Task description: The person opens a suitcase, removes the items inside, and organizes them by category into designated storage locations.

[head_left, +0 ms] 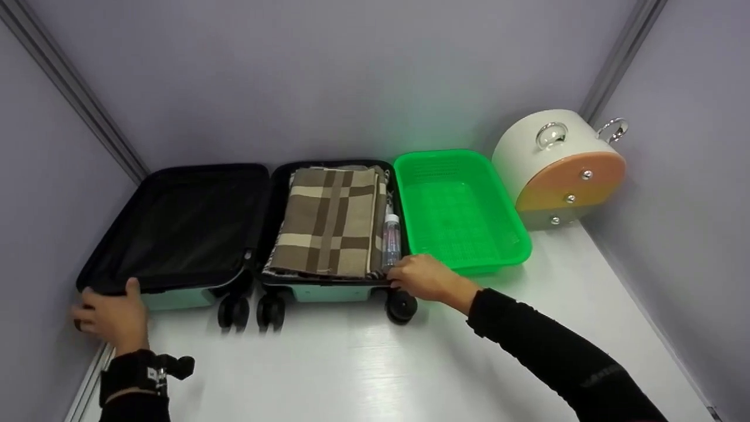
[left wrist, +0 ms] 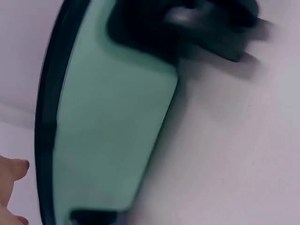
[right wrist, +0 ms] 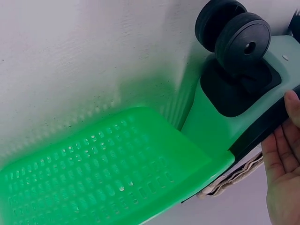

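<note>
An open suitcase lies with its black-lined half (head_left: 193,228) on the left and its packed half on the right. My left hand (head_left: 114,319) is at the near left corner of the black-lined half, thumb extended. In the left wrist view its fingertips (left wrist: 18,169) show beside the dark rim. My right hand (head_left: 425,275) grips the near right corner of the packed half, thumb outside the rim and fingers inside. Folded brown plaid cloth (head_left: 331,223) fills that half. A clear bottle with a white cap (head_left: 391,243) is tucked along its right side, close to the right fingers.
Directly right of the suitcase stands a green plastic basket (head_left: 469,264). Beyond it is a white round case with a multicoloured front (head_left: 571,184) and metal rings. Black wheels (head_left: 402,306) project toward the front. Grey walls (head_left: 351,76) enclose the white surface (head_left: 328,369).
</note>
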The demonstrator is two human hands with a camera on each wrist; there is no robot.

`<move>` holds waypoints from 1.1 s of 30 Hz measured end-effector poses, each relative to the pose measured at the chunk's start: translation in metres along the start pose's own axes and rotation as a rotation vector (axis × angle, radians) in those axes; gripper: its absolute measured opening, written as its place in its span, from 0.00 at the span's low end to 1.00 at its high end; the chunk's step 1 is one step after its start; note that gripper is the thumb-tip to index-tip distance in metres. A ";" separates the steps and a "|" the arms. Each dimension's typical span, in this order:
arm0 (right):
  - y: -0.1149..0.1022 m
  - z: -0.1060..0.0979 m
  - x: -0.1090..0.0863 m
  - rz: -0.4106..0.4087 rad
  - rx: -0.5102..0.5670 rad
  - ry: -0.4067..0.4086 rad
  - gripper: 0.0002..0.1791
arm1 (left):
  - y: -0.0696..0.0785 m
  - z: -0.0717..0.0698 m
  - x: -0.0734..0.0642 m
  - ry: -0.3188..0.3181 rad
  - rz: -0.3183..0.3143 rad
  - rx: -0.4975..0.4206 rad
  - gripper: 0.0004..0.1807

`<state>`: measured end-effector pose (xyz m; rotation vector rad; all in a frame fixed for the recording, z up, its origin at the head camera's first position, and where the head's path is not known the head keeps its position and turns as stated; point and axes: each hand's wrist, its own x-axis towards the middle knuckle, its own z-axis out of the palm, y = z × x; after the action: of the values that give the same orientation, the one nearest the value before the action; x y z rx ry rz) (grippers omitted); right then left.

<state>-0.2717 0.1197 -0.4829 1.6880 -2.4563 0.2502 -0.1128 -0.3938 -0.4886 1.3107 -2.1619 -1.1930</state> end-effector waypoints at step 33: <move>0.018 -0.001 -0.014 -0.036 0.049 0.200 0.11 | 0.025 0.062 -0.059 -0.073 1.130 0.301 0.16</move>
<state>-0.2838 0.1394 -0.4861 1.6373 -2.2903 0.4547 -0.1372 -0.3082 -0.4979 -0.0310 -2.5439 -0.4469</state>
